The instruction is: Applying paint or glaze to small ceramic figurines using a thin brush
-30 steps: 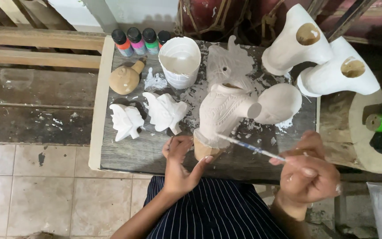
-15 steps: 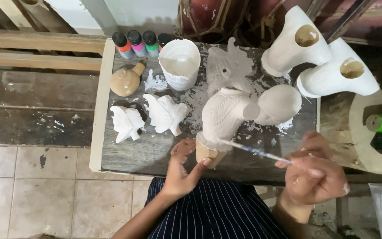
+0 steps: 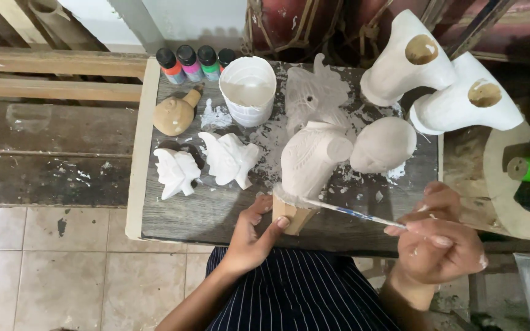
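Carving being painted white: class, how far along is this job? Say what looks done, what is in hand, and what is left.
Done: the carving's upper part is white, as are two small figures beside it. In hand: the left hand steadies its base while the right hand holds a brush to its lower edge. Left: the base is bare wood, and a brown gourd-shaped piece is unpainted.

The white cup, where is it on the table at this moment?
In the head view the white cup stands at the table's far edge, left of centre, just right of the row of paint bottles and beside the tan gourd-shaped piece.
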